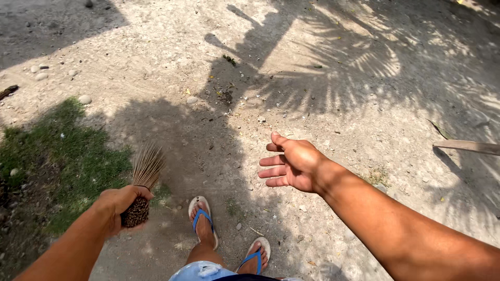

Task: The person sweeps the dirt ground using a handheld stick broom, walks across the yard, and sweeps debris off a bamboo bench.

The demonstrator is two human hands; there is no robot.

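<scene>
Two bare forearms fill the lower frame above feet in blue sandals (204, 221). A stick broom (141, 190) is gripped at its bound end by the left hand (119, 207), bristles fanned over the grass edge (62, 151). The right hand (291, 165) is held out empty, fingers spread, palm sideways. Leaf litter (225, 96) is seen unswept on the dirt ground (323, 104) ahead, so little appears done.

Harsh daylight is seen on the dirt ground (364, 171). Palm-frond shadows (359, 62) are cast sharply beyond the person's shadow (192, 151). Focus is held throughout; slight wide-angle stretching is noted at the edges.
</scene>
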